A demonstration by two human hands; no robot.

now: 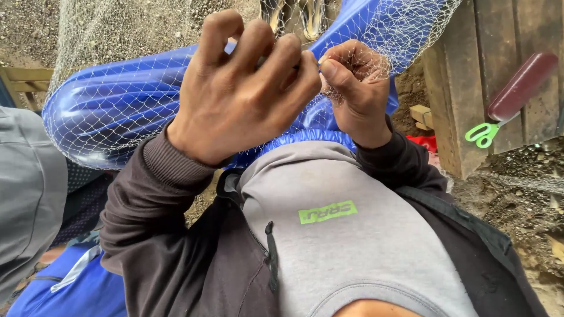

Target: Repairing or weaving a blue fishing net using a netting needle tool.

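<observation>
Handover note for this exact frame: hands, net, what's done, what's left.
Left hand: fingers curled, fingertips pinching the mesh.
Right hand: closed on a bunched bit of the fishing net, thumb against the left fingertips.
Net lies draped over the lap, on the blue trousers.
Green-handled scissors lie untouched on the wooden bench, right side.
Done and left: cannot tell; no visible knot or tear.

- Hands: two — left hand (235, 94) and right hand (355, 88), both pinching mesh at one spot.
- Fishing net (111, 117): one, white, fine mesh, draped over the lap.
- Scissors (483, 133): one pair, green handles.
- Dark red cylinder (521, 86): one — on the wooden planks (499, 47) beside the scissors.
- Sandals (299, 17): two, at top edge.
- Small wooden block (420, 114): one.
</observation>
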